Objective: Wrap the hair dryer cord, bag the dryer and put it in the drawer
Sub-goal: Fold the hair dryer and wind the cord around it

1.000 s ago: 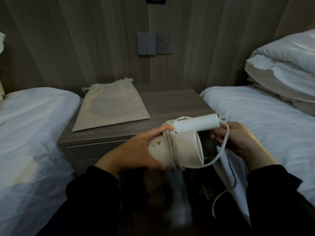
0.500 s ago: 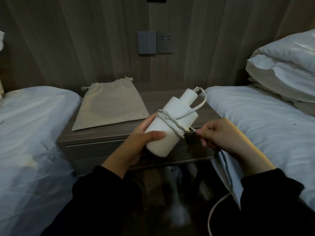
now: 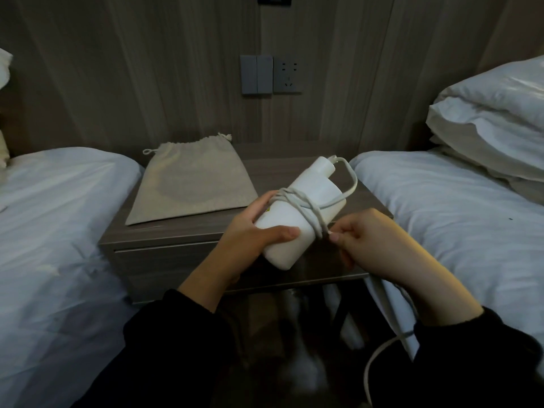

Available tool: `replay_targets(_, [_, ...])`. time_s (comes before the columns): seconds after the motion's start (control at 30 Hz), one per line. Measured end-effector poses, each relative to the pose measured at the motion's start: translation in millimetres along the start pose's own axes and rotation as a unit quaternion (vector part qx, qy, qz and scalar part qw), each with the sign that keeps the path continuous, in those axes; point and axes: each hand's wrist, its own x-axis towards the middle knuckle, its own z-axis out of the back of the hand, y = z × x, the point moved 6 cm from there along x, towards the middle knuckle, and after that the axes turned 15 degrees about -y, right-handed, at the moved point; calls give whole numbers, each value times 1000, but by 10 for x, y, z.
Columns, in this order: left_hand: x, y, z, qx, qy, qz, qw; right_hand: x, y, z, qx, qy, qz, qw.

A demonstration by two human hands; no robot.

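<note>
Smooth matt plastic dryer (image 3: 297,213); coarse cloth bag (image 3: 188,184); wood-grain nightstand (image 3: 176,231).

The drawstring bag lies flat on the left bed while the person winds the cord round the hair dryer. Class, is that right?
Not quite. In the head view the drawstring bag lies flat on the nightstand between the beds, not on the left bed. The cord is indeed being wound round the hair dryer.

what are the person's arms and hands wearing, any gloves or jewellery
Both forearms are covered by long black sleeves ending at the wrists. The left hand and right hand are bare: no gloves, and no rings, watch or bracelet show in the head view.
</note>
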Motion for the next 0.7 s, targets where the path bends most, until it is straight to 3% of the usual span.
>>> replay_targets(0.27, [25,-20,75,137,-32,-36,989,-46,55,-233,-51,50,20,997])
replay_targets(0.53, [40,9,213,335,-80,-95,934,-83,77,31,-33,7,7,999])
replay_targets(0.7, [-14,-8,174,429,-53,-162,887,-164,157,112,-50,74,66,994])
